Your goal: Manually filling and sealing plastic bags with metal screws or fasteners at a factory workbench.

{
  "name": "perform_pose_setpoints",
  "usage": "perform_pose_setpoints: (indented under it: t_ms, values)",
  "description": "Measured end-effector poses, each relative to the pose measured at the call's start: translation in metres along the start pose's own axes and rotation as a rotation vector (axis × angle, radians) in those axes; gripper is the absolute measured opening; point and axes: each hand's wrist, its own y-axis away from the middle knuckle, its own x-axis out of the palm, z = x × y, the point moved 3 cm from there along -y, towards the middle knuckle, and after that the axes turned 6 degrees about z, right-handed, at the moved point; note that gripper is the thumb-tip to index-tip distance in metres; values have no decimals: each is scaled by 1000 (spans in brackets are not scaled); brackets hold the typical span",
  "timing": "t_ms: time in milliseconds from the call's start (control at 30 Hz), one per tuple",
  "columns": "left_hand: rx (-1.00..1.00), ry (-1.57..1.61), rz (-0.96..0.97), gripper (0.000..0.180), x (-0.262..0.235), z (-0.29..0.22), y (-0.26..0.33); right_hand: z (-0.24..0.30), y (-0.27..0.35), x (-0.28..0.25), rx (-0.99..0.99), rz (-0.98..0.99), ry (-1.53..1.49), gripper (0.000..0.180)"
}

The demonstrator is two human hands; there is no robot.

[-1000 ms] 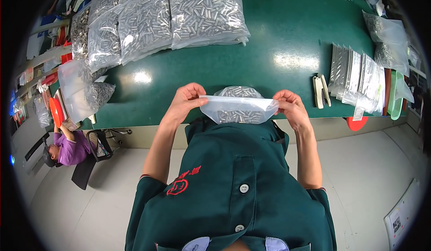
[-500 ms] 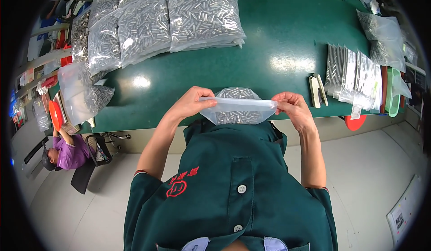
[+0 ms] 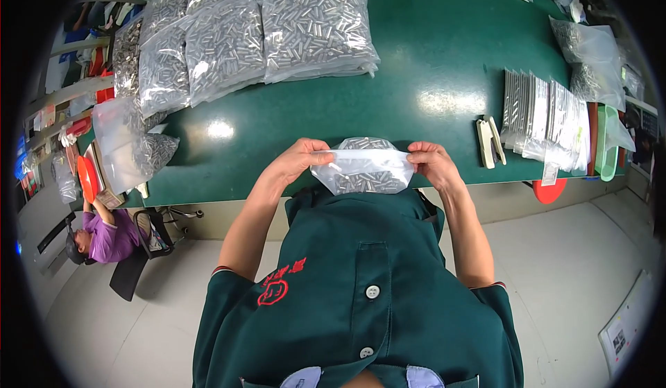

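Holding a clear plastic bag (image 3: 362, 168) of small metal pins at the near edge of the green table (image 3: 430, 55), just above the middle of the frame, the person is gripping its folded top strip from both ends. The left hand (image 3: 300, 158) is pinching the left end of the strip, fingers curled tight around the plastic, while the right hand (image 3: 428, 162) is pinching the right end in the same closed way. The bag is hanging between the two hands, its lower part bulging with pins and sitting just in front of the person's green shirt (image 3: 361, 298).

A row of filled bags (image 3: 263, 31) is lying across the upper left of the frame, overlapping one another on the table. A looser, partly filled bag (image 3: 132, 145) is resting at the left edge of the table, near a red round lid (image 3: 87, 178). A stapler (image 3: 490, 140) is lying to the right of the right hand, well apart from it, and just beyond that a stack of flat packed bags (image 3: 548, 114) is standing beside a green tray (image 3: 609, 142). More loose bags (image 3: 590, 58) are piling up at the upper right. Another person in a purple top (image 3: 104, 232) is sitting at the lower left, below the table.
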Motion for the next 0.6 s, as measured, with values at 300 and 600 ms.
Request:
perform_pose_setpoints:
  t_ms: [300,600]
  values:
    - [148,-1115,-59,21,39,-63,6,25,24,20,-310,-122,-18,22]
    - [240,-1006,-106,23,105,-57,-38,41,48,35,-438,-142,69,22]
